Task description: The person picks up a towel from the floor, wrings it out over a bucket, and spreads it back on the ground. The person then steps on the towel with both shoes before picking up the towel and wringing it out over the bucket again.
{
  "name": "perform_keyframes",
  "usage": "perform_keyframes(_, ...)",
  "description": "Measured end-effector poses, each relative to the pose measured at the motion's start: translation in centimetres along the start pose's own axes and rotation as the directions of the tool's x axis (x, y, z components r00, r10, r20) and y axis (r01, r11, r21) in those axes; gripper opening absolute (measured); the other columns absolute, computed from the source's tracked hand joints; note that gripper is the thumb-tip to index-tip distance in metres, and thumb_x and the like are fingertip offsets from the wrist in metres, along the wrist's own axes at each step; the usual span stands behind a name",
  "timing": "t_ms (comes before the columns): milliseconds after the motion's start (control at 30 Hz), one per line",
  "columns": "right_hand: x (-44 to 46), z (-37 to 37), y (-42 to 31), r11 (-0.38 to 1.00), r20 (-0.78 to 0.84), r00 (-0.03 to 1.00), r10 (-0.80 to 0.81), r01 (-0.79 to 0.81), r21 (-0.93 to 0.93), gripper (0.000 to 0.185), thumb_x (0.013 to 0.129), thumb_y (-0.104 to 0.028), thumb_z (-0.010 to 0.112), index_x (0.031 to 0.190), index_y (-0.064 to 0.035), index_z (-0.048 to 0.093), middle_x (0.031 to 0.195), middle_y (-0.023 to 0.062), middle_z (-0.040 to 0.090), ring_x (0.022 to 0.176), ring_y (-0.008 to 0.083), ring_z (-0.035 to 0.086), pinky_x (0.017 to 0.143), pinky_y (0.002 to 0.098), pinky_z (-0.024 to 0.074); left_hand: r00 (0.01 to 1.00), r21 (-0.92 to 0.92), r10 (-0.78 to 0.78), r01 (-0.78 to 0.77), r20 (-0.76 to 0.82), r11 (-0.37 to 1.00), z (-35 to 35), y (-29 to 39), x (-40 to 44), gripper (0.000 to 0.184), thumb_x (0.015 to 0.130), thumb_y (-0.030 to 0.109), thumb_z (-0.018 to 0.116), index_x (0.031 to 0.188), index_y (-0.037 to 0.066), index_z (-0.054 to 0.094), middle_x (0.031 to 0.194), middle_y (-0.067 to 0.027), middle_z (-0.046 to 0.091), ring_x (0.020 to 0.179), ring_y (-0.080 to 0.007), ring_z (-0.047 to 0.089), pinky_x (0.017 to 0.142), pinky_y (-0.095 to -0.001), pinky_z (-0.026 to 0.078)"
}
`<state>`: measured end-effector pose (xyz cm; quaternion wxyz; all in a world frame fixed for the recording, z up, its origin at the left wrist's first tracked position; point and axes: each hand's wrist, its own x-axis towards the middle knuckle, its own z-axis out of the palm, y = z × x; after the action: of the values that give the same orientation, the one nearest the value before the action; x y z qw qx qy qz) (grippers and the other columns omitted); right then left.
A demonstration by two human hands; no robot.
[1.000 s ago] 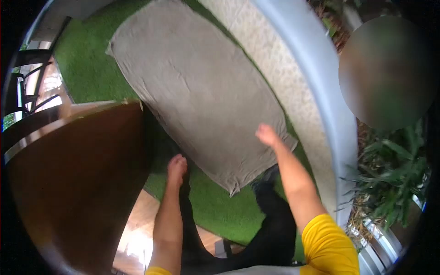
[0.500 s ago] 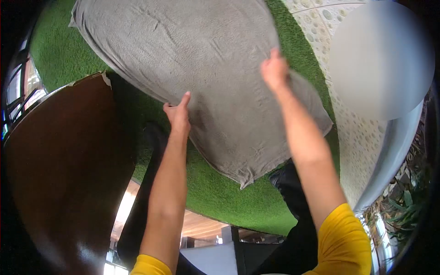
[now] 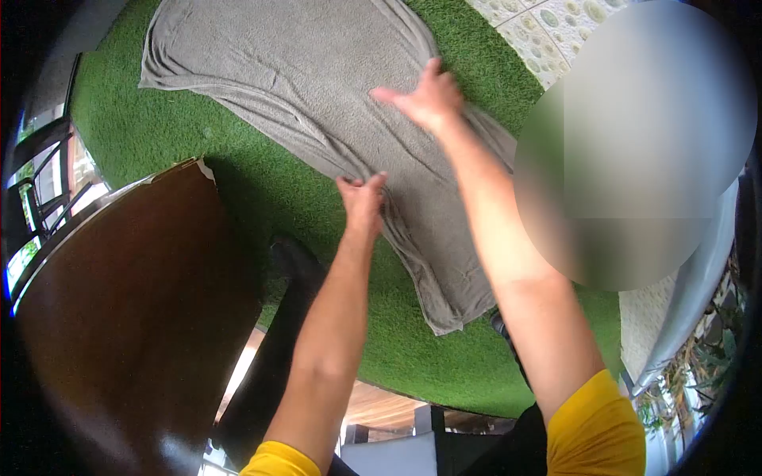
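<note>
A grey, soft-looking blanket point(image 3: 317, 71) lies spread over green artificial grass, with folds running along its left edge and across its middle. At the narrowed middle, my left hand point(image 3: 365, 202) is closed on the bunched left edge. My right hand point(image 3: 432, 103) is over the opposite edge, thumb and index finger spread wide, its other fingers partly hidden. The blanket's near end tapers to a corner in front of my feet.
To the left stands a dark brown panel point(image 3: 143, 293) with a worn, peeling upper edge. Green turf point(image 3: 476, 373) surrounds the blanket. Pebbled tiles point(image 3: 548, 32) lie at upper right, partly covered by a blurred oval. Plants point(image 3: 706, 349) stand at far right.
The blanket's middle has become narrower, with more folds along its left edge. My left hand has moved right with that edge. My right hand has moved left and up, and its fingers have spread.
</note>
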<state>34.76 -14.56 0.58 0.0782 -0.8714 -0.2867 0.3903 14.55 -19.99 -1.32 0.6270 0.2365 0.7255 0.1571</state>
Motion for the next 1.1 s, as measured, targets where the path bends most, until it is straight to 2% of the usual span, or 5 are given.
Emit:
perform_keyframes(100, -5.7, 8.3, -2.9, 0.962, 0.015, 0.969, -0.247, 0.247, -0.118, 0.114, 0.070, -0.062, 0.068, 0.145, 0.0011, 0.010, 0.135, 0.0310, 0.040, 0.124, 0.0392, 0.044, 0.106, 0.0519, 0.0309, 0.899, -0.057, 0.172, -0.163, 0.402, 0.985, 2.9, -1.8, -3.5, 0.034, 0.083, 0.006, 0.064, 0.114, 0.007, 0.049, 0.085, -0.0030, 0.057, 0.074, -0.0170, 0.055, 0.058, -0.0275, 0.044)
perform_keyframes(233, -8.1, 10.4, -2.6, 0.992, 0.224, 0.967, -0.119, 0.109, 0.057, 0.048, 0.079, -0.015, 0.061, 0.124, -0.0014, 0.049, 0.098, 0.0247, 0.065, 0.094, 0.0395, 0.063, 0.087, 0.0500, 0.0474, 0.587, -0.089, -0.063, 0.227, 0.807, 0.970, -1.3, -9.9, -9.2, 0.048, 0.086, 0.020, 0.064, 0.128, 0.006, 0.045, 0.116, -0.0080, 0.053, 0.103, -0.0199, 0.050, 0.090, -0.0347, 0.042)
perform_keyframes(400, -16.8, 8.9, 3.4, 0.997, 0.340, 0.940, 0.001, -0.027, 0.073, 0.032, 0.070, -0.017, 0.068, 0.097, -0.0004, 0.065, 0.105, 0.0249, 0.063, 0.098, 0.0387, 0.062, 0.083, 0.0444, 0.0503, 0.842, 0.640, -0.192, -0.215, 0.505, 0.738, -9.3, -4.0, -22.7, 0.059, 0.079, 0.026, 0.066, 0.129, 0.000, 0.049, 0.135, -0.0231, 0.044, 0.125, -0.0315, 0.043, 0.103, -0.0350, 0.035)
perform_keyframes(633, -40.9, -11.4, 6.8, 0.924, 0.241, 0.953, 0.181, -0.249, 0.290, 0.034, 0.066, -0.021, 0.064, 0.092, 0.0009, 0.065, 0.088, 0.0231, 0.065, 0.085, 0.0326, 0.064, 0.076, 0.0391, 0.0497, 0.833, 0.396, -0.256, 0.049, 0.491, 0.917, -18.4, 6.5, -35.0, 0.031, 0.085, 0.014, 0.064, 0.113, 0.001, 0.062, 0.095, -0.0059, 0.066, 0.080, -0.0123, 0.060, 0.071, -0.0266, 0.049)
perform_keyframes(1100, -87.3, -27.8, 29.9, 0.809, -0.132, 0.895, 0.427, -0.312, 0.498, 0.043, 0.061, -0.031, 0.073, 0.092, -0.0015, 0.067, 0.088, 0.0167, 0.068, 0.081, 0.0252, 0.064, 0.071, 0.0379, 0.0492, 0.771, 0.343, 0.190, -0.470, 0.607, 0.813, -31.1, 15.6, -61.6, 0.034, 0.086, 0.010, 0.061, 0.117, -0.001, 0.055, 0.097, -0.0051, 0.061, 0.076, -0.0103, 0.057, 0.064, -0.0227, 0.046)
